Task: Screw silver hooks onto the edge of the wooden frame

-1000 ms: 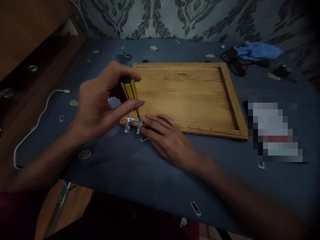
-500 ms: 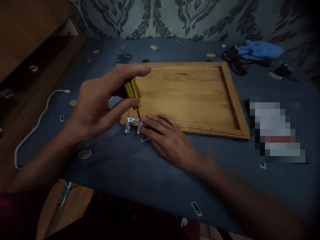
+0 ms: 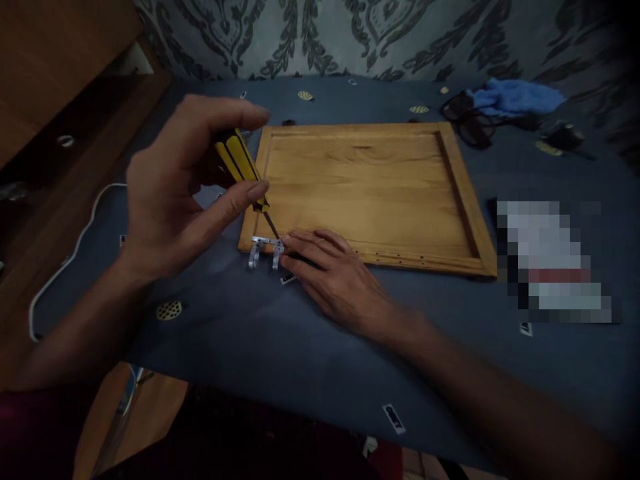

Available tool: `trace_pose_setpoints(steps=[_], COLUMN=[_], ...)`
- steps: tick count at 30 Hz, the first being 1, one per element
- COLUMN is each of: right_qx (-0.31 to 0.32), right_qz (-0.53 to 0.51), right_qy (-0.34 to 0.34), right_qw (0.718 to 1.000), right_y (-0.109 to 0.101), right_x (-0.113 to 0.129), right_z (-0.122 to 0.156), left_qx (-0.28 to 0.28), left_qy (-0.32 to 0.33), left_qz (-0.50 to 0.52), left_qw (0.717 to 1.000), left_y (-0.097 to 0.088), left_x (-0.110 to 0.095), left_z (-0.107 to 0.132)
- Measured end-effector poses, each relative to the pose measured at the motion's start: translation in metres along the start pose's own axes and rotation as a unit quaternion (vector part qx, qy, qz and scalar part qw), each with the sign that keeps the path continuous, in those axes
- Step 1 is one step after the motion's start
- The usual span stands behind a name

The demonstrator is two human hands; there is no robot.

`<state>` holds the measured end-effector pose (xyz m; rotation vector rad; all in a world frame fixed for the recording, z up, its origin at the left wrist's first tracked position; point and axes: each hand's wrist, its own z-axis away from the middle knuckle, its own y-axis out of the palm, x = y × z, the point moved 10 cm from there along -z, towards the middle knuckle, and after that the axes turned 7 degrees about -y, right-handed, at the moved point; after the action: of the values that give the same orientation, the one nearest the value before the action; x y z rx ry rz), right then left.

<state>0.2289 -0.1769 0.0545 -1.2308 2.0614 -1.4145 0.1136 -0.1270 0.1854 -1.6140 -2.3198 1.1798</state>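
My left hand (image 3: 170, 180) is closed around the yellow and black handle of a screwdriver (image 3: 239, 160). The screwdriver leans to the left, its tip down at a small silver metal bracket (image 3: 267, 241) with two curved prongs. This bracket lies on the near left edge of a wooden framed panel (image 3: 360, 180), prongs hanging past the edge. My right hand (image 3: 335, 280) lies with fingers stretched along that edge, fingertips against the bracket's right side. Whatever sits under those fingertips is hidden.
On the dark blue patterned cloth (image 3: 300, 380), sunglasses (image 3: 473, 123) and a blue rag (image 3: 520, 98) lie at the back right. A blurred-out packet (image 3: 550, 260) is to the right of the panel. A white cable (image 3: 83, 237) runs along the left, near a wooden cabinet (image 3: 65, 60).
My left hand has shifted left and slightly up, tilting the screwdriver handle further left while its tip stays near the bracket. My right hand has stayed in place.
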Motion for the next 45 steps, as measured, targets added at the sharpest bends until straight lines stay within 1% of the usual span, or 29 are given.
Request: trace_pose_setpoints(steps=[2, 7, 10, 15, 17, 21, 26, 29, 35, 41, 45], right_qx=[-0.001, 0.001, 0.009, 0.017, 0.016, 0.017, 0.012, 0.005, 0.003, 0.002, 0.002], right_qz=[-0.003, -0.010, -0.010, -0.011, -0.009, -0.006, -0.002, -0.002, 0.005, -0.007, -0.015], right_qy=[0.001, 0.004, 0.007, 0.015, 0.015, 0.013, 0.008, 0.007, 0.007, 0.008, 0.010], right_qw=[1.000, 1.000, 1.000, 1.000, 1.000, 1.000, 1.000, 1.000, 1.000, 1.000, 1.000], right_y=[0.000, 0.000, 0.000, 0.001, 0.001, 0.002, 0.000, -0.001, 0.000, 0.000, 0.000], right_x=[0.000, 0.000, 0.000, -0.001, -0.001, -0.001, 0.000, 0.000, 0.000, -0.001, -0.001], right_z=[0.000, -0.001, -0.001, -0.001, -0.001, -0.001, -0.001, -0.001, 0.000, 0.000, 0.001], left_qx=[0.015, 0.043, 0.040, 0.039, 0.040, 0.060, 0.054, 0.068, 0.062, 0.091, 0.101], left_qy=[0.014, 0.010, 0.014, -0.021, -0.011, -0.032, -0.007, -0.020, 0.000, -0.005, -0.008], left_qz=[-0.002, -0.005, -0.003, -0.004, -0.005, -0.028, 0.003, -0.013, -0.026, -0.015, 0.000], left_qw=[1.000, 0.999, 0.999, 0.999, 0.999, 0.997, 0.999, 0.997, 0.998, 0.996, 0.995], left_y=[0.005, 0.014, 0.015, 0.016, 0.016, 0.018, 0.017, 0.019, 0.017, 0.020, 0.021], left_x=[-0.002, 0.001, 0.001, 0.005, 0.001, 0.003, 0.000, 0.002, -0.006, -0.007, -0.006], left_z=[0.000, 0.003, 0.004, 0.005, 0.005, 0.003, 0.003, 0.002, 0.001, 0.000, 0.001])
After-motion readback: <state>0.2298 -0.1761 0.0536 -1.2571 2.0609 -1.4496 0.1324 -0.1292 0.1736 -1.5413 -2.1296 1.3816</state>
